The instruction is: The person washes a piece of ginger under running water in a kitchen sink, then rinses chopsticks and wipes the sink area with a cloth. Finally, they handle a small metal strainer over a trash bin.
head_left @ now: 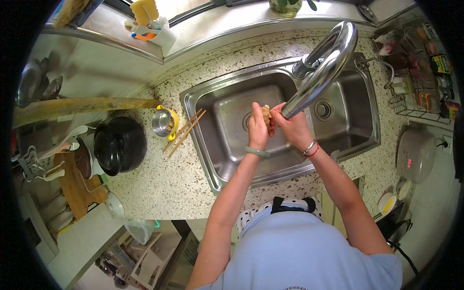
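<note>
Over the left basin of the steel sink, my left hand is closed around a knobbly tan piece of ginger. A pale green bangle circles that wrist. My right hand comes in from the other side, its fingers drawn together against the ginger; its thumb and fingertips are partly hidden. Just above this hand is the spout end of the curved chrome faucet. Whether water is running, I cannot tell.
Left of the sink, a pair of chopsticks lies on the speckled counter beside a small steel pot with yellow handles. Farther left stands a black lidded pot. A wire rack of bottles and jars is at the right.
</note>
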### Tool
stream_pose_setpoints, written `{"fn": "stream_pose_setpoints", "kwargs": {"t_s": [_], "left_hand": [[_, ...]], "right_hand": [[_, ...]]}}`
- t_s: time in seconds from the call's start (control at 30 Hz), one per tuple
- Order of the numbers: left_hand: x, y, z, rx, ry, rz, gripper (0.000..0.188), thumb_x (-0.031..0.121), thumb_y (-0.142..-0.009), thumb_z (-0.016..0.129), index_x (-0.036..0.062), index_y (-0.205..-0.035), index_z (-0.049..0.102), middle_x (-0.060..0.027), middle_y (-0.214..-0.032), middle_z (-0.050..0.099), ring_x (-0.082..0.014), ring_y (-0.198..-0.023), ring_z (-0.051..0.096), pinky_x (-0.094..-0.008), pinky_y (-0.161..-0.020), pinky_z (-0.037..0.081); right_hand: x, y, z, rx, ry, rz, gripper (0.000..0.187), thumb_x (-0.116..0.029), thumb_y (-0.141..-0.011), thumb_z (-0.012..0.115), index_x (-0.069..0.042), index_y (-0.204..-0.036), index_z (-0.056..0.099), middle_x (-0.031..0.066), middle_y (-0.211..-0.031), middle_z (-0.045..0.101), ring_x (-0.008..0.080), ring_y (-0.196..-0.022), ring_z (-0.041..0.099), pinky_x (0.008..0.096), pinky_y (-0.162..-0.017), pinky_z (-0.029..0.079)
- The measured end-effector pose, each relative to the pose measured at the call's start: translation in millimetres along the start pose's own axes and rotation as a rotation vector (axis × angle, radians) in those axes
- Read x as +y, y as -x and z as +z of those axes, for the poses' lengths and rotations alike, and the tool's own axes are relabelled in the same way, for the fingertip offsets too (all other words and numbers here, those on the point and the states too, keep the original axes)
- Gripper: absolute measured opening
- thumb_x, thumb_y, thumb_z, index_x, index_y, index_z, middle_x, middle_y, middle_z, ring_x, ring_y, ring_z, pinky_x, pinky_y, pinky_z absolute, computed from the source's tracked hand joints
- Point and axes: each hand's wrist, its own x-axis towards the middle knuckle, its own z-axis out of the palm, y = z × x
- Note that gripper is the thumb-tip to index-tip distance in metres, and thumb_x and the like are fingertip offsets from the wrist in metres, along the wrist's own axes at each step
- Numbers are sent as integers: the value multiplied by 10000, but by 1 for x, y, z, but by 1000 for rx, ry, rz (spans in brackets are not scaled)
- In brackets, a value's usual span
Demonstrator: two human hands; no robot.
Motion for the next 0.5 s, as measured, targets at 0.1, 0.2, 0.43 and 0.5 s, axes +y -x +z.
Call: {"fn": "stream_pose_setpoints", "kwargs": {"t_s": [0.1, 0.2, 0.43, 0.5], "left_hand": [[-1, 0, -1, 26, -58, 54, 587, 559, -976, 236, 89, -789, 534, 7, -590, 497, -66, -475, 457, -217, -388, 328], [-2, 0, -1, 37, -135, 138, 492, 452, -1006, 291, 66, -795, 512, 5, -584, 504, -79, -463, 463, -229, -394, 353], [2, 3, 1, 129, -341, 263, 439, 382, -1014, 332, 39, -819, 525, -17, -570, 487, -102, -488, 467, -270, -446, 375], [4, 3, 1, 130, -348, 282, 435, 376, -1014, 334, 39, -820, 527, -20, -569, 483, -105, -485, 465, -272, -443, 373]], "right_hand": [[-3, 0, -1, -26, 17, 6, 75, -40, -849, 622, 34, -846, 612, 37, -704, 621, 88, -623, 577, 240, -553, 469], [-9, 1, -1, -5, 132, -56, 73, -29, -827, 645, 38, -817, 617, 45, -707, 627, 96, -633, 592, 243, -558, 477], [8, -8, -6, -24, 364, -223, 64, -19, -803, 660, 32, -795, 621, 53, -700, 622, 111, -635, 595, 257, -564, 480], [8, -9, -6, -46, 388, -247, 57, -15, -803, 648, 27, -784, 614, 54, -694, 614, 115, -628, 588, 259, -562, 474]]}}
